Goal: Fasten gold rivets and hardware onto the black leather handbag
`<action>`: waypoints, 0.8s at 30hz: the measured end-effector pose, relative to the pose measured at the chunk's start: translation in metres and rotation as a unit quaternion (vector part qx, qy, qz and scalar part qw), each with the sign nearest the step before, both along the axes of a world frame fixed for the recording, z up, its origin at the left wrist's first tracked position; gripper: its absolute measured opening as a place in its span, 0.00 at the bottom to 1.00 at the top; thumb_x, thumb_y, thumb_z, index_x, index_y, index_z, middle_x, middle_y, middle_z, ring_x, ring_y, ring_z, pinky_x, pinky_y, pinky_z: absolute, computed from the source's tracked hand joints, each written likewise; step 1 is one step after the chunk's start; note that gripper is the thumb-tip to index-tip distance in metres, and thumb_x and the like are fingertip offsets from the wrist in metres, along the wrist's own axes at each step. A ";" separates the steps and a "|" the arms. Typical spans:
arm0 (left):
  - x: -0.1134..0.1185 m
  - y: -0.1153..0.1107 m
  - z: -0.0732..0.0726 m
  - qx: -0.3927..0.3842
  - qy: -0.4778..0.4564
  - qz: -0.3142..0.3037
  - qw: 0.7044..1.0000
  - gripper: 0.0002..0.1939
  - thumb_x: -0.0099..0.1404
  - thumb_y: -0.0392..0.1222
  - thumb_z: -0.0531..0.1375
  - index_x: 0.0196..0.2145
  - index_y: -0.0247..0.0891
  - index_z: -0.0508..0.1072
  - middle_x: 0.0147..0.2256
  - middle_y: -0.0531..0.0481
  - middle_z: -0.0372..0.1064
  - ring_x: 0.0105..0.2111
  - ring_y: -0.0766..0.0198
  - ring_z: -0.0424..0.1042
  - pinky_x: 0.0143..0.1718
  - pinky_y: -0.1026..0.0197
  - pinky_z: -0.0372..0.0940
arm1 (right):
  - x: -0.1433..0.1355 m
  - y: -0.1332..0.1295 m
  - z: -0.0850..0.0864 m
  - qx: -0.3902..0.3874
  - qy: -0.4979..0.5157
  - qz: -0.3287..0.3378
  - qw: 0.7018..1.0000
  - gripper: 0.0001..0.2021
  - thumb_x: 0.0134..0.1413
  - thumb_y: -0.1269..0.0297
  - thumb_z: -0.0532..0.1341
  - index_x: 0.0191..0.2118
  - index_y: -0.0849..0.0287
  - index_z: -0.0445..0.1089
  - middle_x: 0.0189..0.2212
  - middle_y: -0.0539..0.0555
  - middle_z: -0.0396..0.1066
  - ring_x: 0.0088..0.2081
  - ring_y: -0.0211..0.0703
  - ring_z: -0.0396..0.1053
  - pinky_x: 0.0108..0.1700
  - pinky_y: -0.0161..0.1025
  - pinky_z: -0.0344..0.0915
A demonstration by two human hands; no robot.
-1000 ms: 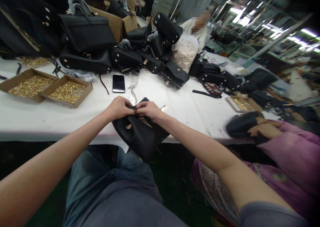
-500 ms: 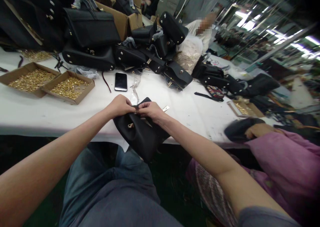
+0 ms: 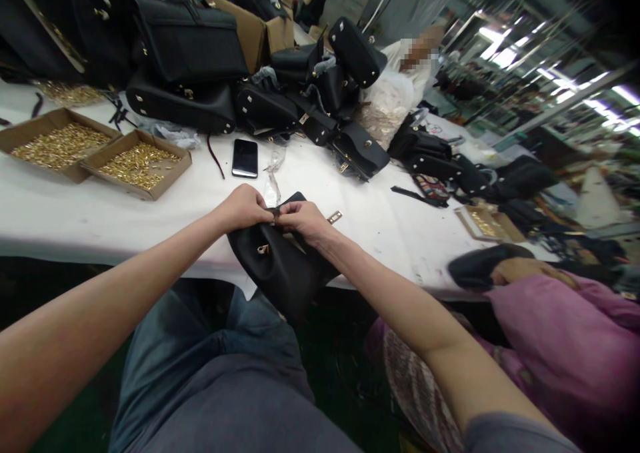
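A black handbag [image 3: 290, 273] hangs over the table's front edge, tilted, with a gold clasp [image 3: 263, 248] on its near face. My left hand [image 3: 246, 208] pinches the bag's upper edge from the left. From the right, my right hand [image 3: 303, 220] grips the same edge, its fingertips almost meeting the left ones. What small part lies between the fingertips is hidden. A gold metal plate [image 3: 335, 217] sticks out just right of my right wrist. Crumpled clear plastic [image 3: 273, 190] lies right behind my hands.
Two cardboard trays of small gold fittings [image 3: 143, 166] stand at left. A phone [image 3: 245, 158] lies on the white table [image 3: 200, 206]. Several black bags [image 3: 190, 40] are heaped at the back. At right, a co-worker's hand [image 3: 520, 270] rests on a dark item.
The view has shifted slightly. Both hands keep their grip at the bag's edge, with barely any movement. The gold plate beside my right wrist has turned a little.
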State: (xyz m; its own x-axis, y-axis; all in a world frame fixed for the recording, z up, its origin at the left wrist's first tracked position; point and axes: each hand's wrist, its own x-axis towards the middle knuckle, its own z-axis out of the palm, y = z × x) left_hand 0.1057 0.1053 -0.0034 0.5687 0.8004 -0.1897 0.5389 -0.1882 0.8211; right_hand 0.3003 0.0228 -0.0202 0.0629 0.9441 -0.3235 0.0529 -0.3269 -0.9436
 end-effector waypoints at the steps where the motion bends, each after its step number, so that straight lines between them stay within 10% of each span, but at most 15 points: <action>1: 0.000 -0.001 0.000 0.003 0.001 0.002 1.000 0.12 0.50 0.47 0.70 0.24 0.33 0.83 0.17 0.51 0.65 0.22 0.65 0.61 0.22 0.59 0.49 | 0.001 0.001 -0.001 -0.001 0.002 0.000 1.000 0.08 0.38 0.70 0.72 0.27 0.60 0.73 0.21 0.46 0.70 0.23 0.32 0.64 0.25 0.31 0.61; 24: -0.011 -0.004 -0.001 -0.037 -0.039 0.025 0.998 0.14 0.52 0.50 0.71 0.25 0.34 0.82 0.19 0.52 0.65 0.21 0.66 0.60 0.20 0.61 0.47 | 0.008 0.007 -0.003 0.004 0.076 0.024 0.997 0.17 0.38 0.68 0.78 0.34 0.59 0.73 0.28 0.50 0.76 0.28 0.38 0.73 0.30 0.32 0.70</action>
